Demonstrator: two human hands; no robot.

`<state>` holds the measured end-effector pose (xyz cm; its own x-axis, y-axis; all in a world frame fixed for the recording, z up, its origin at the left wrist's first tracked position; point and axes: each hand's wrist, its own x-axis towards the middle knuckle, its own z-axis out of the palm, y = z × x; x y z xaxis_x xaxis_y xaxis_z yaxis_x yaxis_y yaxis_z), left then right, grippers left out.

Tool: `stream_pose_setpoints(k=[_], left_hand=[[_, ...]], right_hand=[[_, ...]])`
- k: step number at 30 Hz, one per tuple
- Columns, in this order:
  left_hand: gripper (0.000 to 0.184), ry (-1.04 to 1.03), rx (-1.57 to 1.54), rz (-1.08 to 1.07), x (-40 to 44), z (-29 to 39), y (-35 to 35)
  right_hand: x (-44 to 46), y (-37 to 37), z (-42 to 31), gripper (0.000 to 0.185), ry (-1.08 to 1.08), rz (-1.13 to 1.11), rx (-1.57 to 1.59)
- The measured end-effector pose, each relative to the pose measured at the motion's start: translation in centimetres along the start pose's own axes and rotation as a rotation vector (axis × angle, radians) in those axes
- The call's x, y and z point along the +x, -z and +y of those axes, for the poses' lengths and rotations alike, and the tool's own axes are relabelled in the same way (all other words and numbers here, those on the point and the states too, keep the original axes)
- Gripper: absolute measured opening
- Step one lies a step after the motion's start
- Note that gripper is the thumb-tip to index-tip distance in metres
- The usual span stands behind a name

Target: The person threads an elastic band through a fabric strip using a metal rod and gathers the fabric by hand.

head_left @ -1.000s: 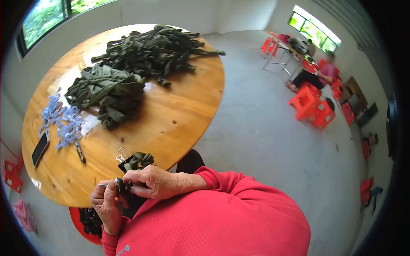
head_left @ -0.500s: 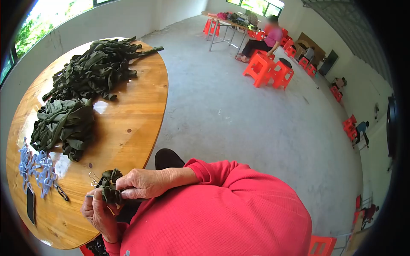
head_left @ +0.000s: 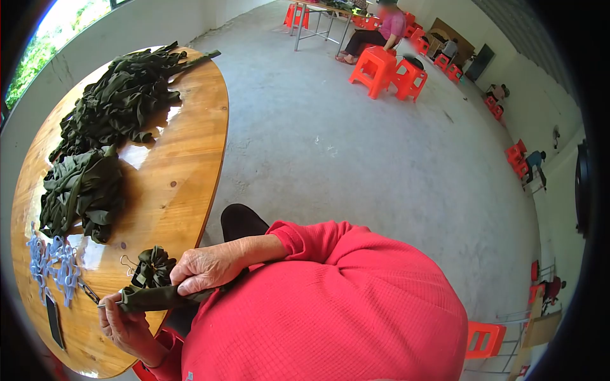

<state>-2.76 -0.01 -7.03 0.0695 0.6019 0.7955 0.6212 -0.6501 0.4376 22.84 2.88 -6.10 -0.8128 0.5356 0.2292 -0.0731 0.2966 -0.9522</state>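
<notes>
My left hand (head_left: pixel 127 327) pinches a thin metal rod (head_left: pixel 109 305) that enters the end of a dark green fabric tube (head_left: pixel 151 298). Across the tube, my right hand (head_left: pixel 206 267) grips the cloth with thumb and fingers pressed together. Just above it, a gathered ruffle of the same green cloth (head_left: pixel 156 267) sits beside a binder clip (head_left: pixel 131 265) near the table edge. How the ruffle joins the tube is hidden.
On the round wooden table (head_left: pixel 171 209) lie two heaps of green fabric (head_left: pixel 117 95), pale blue loops (head_left: pixel 63 267), a safety pin (head_left: pixel 89 292) and a black phone-like slab (head_left: pixel 54 320). Beyond are red stools (head_left: pixel 373 68) and a seated person (head_left: pixel 389 28).
The bunched cloth between my hands is now drawn out into a smooth tube. My left hand has moved down and left, away from my right hand. The view has shifted slightly.
</notes>
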Motion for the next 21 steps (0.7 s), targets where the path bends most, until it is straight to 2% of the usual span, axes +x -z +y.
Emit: stream_pose_setpoints(k=[1,3,4,6,10,17,21], left_hand=[[0.036,0.256,-0.202,-0.024,-0.8,-0.6,0.2],[0.02,0.575,-0.439,0.018,-1.4,-0.7,-0.1],[0.017,0.639,-0.474,0.086,0.1,1.9,-1.1],[0.032,0.685,-0.518,0.164,1.2,3.8,-2.1],[0.032,0.636,-0.527,0.159,1.1,4.0,-2.8],[0.032,0.686,-0.515,0.158,0.1,3.2,-3.0],[0.033,0.656,-0.511,0.144,-0.6,2.5,-3.0]], right_hand=[[-0.2,-0.1,0.2,0.022,0.025,0.032,0.025],[-0.6,-0.1,0.3,0.023,-0.001,0.023,0.07],[-0.8,0.0,0.3,0.024,-0.013,0.016,0.092],[-1.1,-0.2,0.7,0.024,-0.007,0.025,0.076],[-1.5,0.1,0.5,0.025,-0.061,0.008,0.084],[-1.4,0.1,0.8,0.024,-0.095,0.002,0.092],[-1.2,0.1,1.1,0.024,-0.046,-0.003,0.035]])
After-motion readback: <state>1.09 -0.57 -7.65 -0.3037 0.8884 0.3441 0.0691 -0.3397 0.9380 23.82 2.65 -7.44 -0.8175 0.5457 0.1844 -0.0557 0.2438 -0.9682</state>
